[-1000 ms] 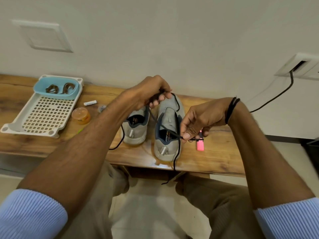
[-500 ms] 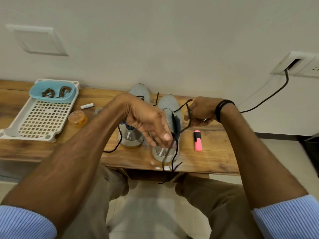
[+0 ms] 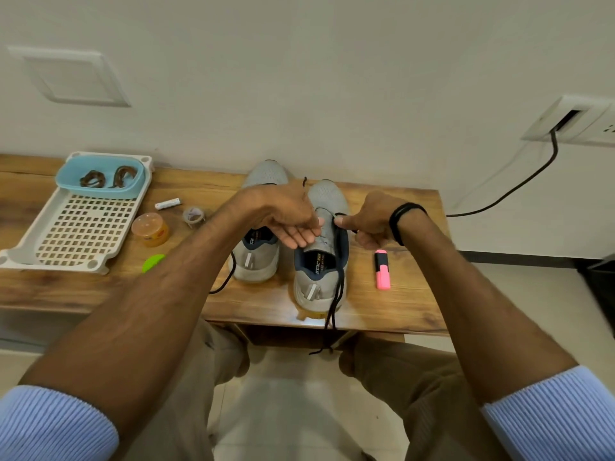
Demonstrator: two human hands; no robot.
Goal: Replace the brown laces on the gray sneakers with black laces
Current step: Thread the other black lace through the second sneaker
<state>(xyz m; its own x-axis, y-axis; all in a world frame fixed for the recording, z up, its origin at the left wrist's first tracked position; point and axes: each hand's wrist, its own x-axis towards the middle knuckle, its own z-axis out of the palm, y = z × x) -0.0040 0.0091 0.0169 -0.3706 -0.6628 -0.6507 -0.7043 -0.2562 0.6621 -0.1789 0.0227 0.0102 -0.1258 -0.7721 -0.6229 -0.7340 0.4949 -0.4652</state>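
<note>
Forearms extended, left grip (image 3: 289, 224) relaxed, right grip (image 3: 366, 224) curled, thumbs nearly meeting.

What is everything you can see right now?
gray sneakers: 2, gray, mid-table
black laces: 2, black, one at each sneaker
brown laces: 2 coils, brown, in tub
tub: 1, blue, on tray
tray: 1, white, table left
jar: 1, orange, beside tray
tape roll: 1, grayish, near jar
small tube: 1, white, behind jar
disc: 1, green, table front
highlighter: 1, pink, right of sneakers
table: 1, wooden brown, by wall
cable: 1, black, wall right
left grip: open, over right sneaker
right grip: pinching black lace
</note>
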